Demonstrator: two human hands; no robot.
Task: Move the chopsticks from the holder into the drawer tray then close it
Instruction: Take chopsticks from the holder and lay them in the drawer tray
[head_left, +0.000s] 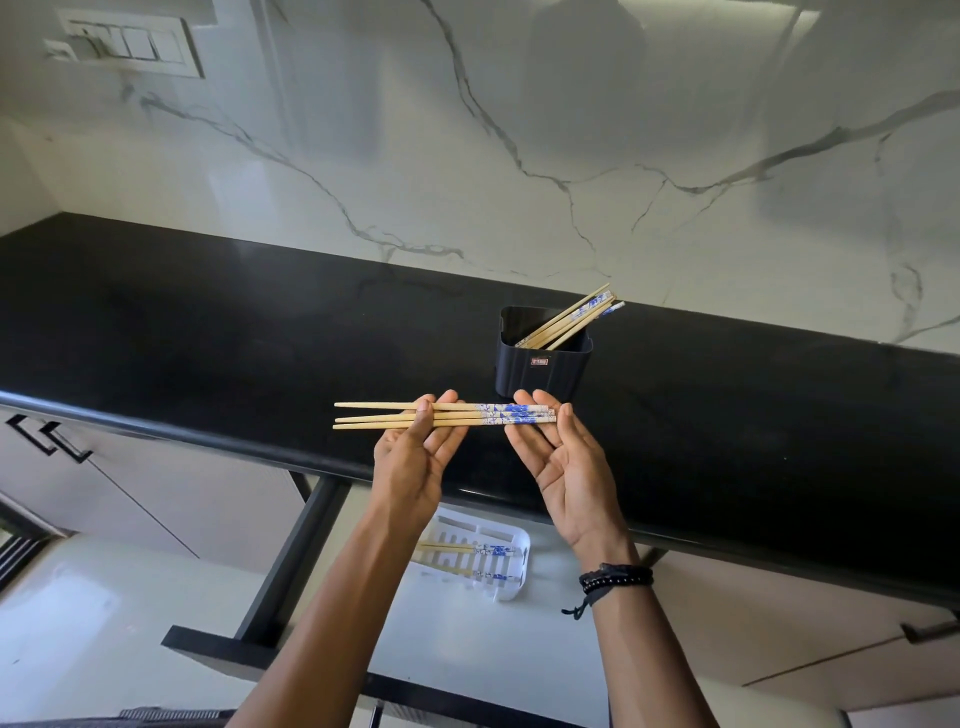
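Left hand (415, 457) pinches three chopsticks (457, 415) level, thumb on top; right hand (569, 467) lies flat-fingered under their blue ends. Behind: holder (540, 371) with spare sticks (571, 317) on glossy black surface (208, 322). Below: open drawer (291, 561), white tray (511, 584). Marble-look wall (467, 156), switch panel (130, 44).

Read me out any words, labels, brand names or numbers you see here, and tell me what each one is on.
Small red-and-white label on the front of the black holder: too small and blurred to read.
Blue print on the held chopsticks: looks like a pattern; no letters or numbers can be made out.
No other text shows in this view.
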